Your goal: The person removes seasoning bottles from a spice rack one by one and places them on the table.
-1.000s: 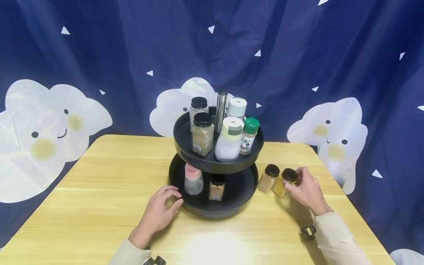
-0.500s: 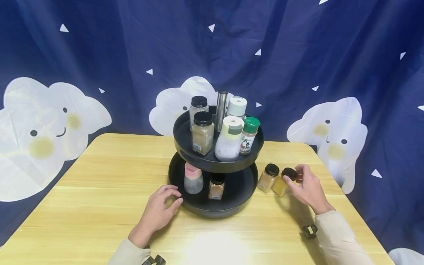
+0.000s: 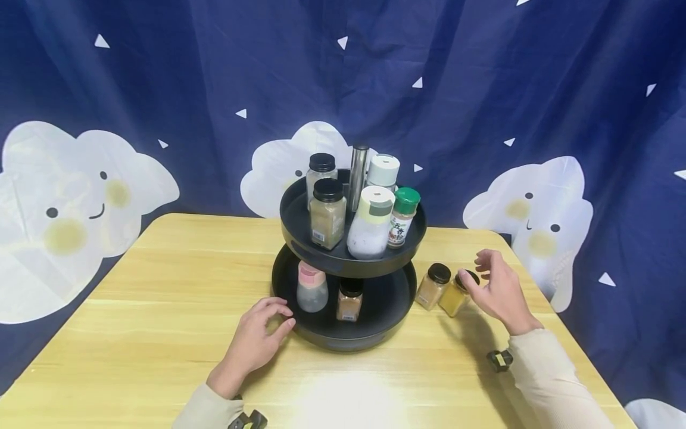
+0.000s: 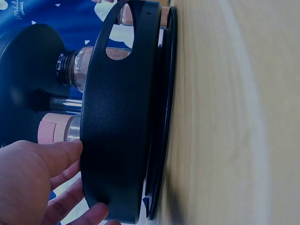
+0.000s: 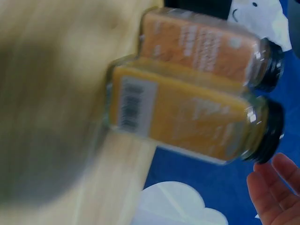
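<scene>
A black two-tier round spice rack stands mid-table, with a lower tray (image 3: 348, 343) and an upper tray (image 3: 356, 267). My left hand (image 3: 253, 341) rests its fingers and thumb against the lower tray's rim (image 4: 117, 117) at the left. Two small black-lidded spice jars stand on the wood right of the rack: a yellow spice jar (image 3: 452, 300) and, beside it, a light brown spice jar (image 3: 430, 289). Over the yellow jar's lid (image 5: 271, 133), my right hand (image 3: 501, 293) hovers with loosely bent fingers and holds nothing.
In the lower tray are a pink-topped bottle (image 3: 312, 292) and a small brown jar (image 3: 349, 302). Several containers crowd the upper tray, including a green-capped shaker (image 3: 403, 217) and a pale yellow-topped bottle (image 3: 370, 229). A blue cloud-print curtain (image 3: 214, 77) hangs behind the table (image 3: 177, 286).
My right hand has let go of the yellow jar and risen slightly above its lid. Both loose jars have stayed standing on the table, and my left hand has kept its place.
</scene>
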